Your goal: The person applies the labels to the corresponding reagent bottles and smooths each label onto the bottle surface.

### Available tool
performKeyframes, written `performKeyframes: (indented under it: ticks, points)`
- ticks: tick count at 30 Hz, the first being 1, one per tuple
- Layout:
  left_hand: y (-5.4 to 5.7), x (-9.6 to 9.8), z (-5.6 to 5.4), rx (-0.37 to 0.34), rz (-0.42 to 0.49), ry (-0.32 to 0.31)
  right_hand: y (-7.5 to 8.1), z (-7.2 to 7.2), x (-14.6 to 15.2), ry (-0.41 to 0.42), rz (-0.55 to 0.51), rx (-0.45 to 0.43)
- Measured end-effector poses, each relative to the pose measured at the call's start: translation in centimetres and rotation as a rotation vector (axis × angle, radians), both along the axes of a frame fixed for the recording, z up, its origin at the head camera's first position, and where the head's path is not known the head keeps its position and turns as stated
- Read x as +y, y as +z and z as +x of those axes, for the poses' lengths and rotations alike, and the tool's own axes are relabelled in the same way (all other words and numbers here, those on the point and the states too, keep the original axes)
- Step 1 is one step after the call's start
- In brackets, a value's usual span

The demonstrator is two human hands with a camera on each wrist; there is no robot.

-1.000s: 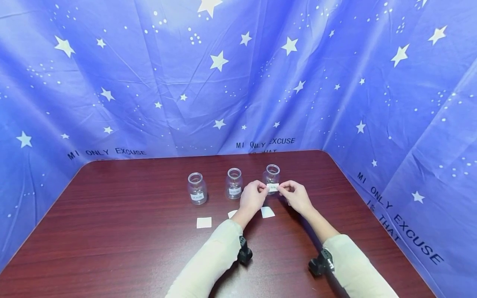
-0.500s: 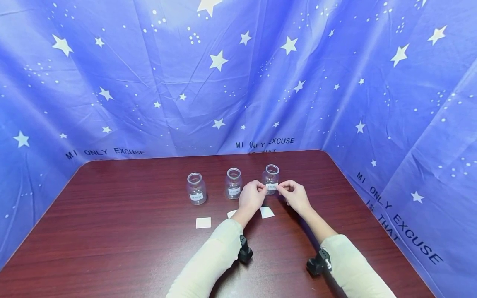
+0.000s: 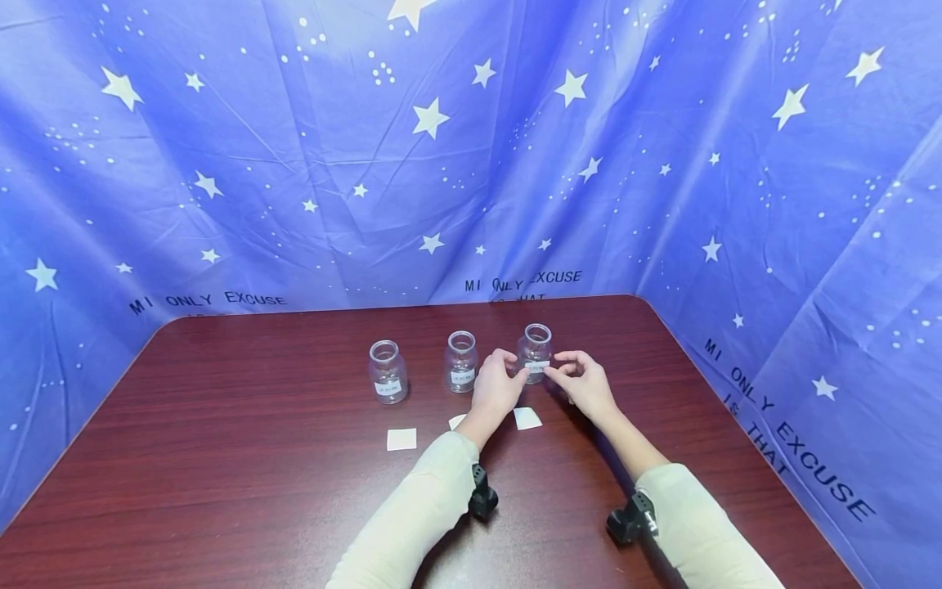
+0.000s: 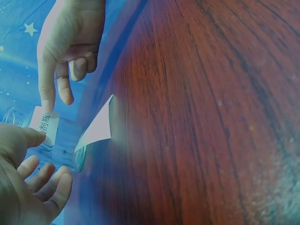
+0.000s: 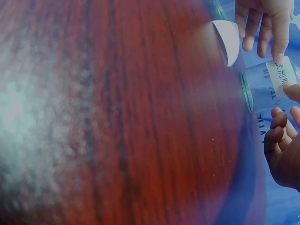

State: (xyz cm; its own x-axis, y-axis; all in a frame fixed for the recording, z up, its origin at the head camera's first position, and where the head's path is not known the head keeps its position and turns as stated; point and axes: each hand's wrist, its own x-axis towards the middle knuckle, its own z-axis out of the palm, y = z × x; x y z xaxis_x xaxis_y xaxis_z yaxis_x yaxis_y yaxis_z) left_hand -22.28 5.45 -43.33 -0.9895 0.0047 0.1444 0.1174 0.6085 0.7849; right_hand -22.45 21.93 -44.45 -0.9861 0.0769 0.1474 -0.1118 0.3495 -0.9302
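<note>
On the table, the rightmost glass jar stands upright between both hands, with a white printed label on its front. My left hand is at the jar's left side, its thumb touching the label's left end and its fingers spread away from the thumb. At the other end, the thumb of my right hand presses the label. Both thumbs are clearly on the label in the left wrist view, with the other fingers loosely bent and off it. Part of the label's print is covered by a thumb.
Two more labelled glass jars, one in the middle and one at the left, stand in the row. Before the jars lie white paper pieces: a left one, a right one, and one partly behind the left wrist. A starry blue curtain surrounds the table.
Earlier, both hands pinched the label by its ends in front of the jar. Now the label lies against the glass, and the fingers have parted from the thumbs, which stay on it.
</note>
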Motion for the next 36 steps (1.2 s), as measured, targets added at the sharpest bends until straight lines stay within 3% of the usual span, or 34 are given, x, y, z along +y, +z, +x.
performKeyframes:
  ticks: [7,16,25,30,36]
  points:
    - [0.0,0.0,-0.2,-0.015,0.048,-0.025,0.0,-0.4,-0.3,-0.004,0.034,0.004]
    - [-0.7,-0.1,-0.5,0.007,0.065,-0.083,0.0,-0.5,-0.9,0.029,0.079,-0.058]
    - [-0.9,0.2,-0.7,0.011,0.078,-0.070,0.0,-0.5,-1.4,0.024,0.037,-0.027]
    - [-1.0,0.2,-0.7,0.021,0.077,-0.061,0.9,0.0,-1.3,0.079,0.046,-0.006]
    - [-1.0,0.2,-0.7,0.022,0.080,-0.063,0.3,-0.4,-0.2,0.124,0.063,-0.030]
